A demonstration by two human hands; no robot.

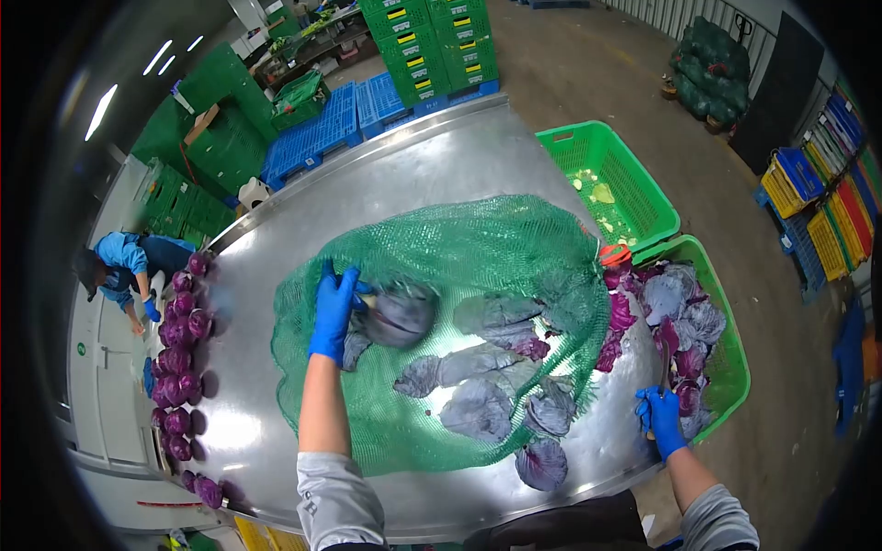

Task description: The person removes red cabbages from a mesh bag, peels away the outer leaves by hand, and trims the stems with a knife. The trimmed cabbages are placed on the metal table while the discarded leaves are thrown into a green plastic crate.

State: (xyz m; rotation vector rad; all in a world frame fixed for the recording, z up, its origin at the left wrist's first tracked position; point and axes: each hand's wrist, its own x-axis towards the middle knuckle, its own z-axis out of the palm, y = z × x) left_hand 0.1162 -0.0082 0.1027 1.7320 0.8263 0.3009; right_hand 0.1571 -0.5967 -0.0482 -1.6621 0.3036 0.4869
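Observation:
My left hand [334,312], in a blue glove, is beside a red cabbage [401,315]. Its fingers are spread near the pale stem end, and the cabbage is smeared by motion. Beneath both lies a green mesh bag [432,234], spread over the metal table [441,156]. Loose outer cabbage leaves [476,413] rest on and around the mesh. My right hand [660,418], also gloved in blue, is closed round a knife [664,363] at the table's right edge, with the blade pointing away from me.
Trimmed purple leaves fill a green crate [735,367] at the right. Behind it stands another green crate [616,184] holding a few scraps. Several red cabbages [179,358] line the left edge, where a co-worker [129,262] bends over. Stacked green crates [427,46] stand beyond the table.

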